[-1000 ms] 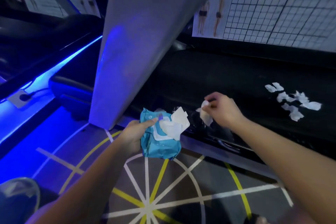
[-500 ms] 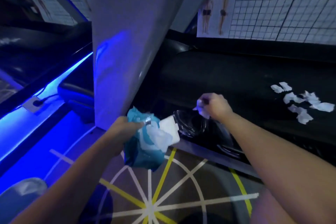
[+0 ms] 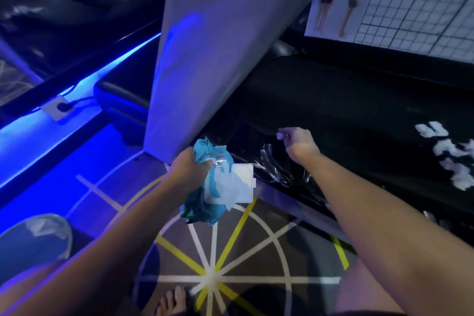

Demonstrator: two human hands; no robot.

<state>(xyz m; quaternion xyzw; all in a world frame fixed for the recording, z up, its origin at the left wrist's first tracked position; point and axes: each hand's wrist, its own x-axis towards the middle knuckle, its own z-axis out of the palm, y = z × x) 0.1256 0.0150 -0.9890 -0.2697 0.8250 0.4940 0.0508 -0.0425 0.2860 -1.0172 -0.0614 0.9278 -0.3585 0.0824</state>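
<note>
The pack (image 3: 214, 195) is clenched by the left grip (image 3: 189, 170), flap open, held ready for drawing wipes. Right of the pack, a scrap (image 3: 281, 133) is pinched in the right grip (image 3: 300, 143) over the deck (image 3: 359, 110), probably for wiping.

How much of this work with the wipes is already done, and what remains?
Done: several white scraps lie on the black surface at the right. In hand: the left hand grips the blue wipe pack, which is open; the right hand pinches a small white piece over the same surface. Left, probably: putting that piece down and closing the pack.
</note>
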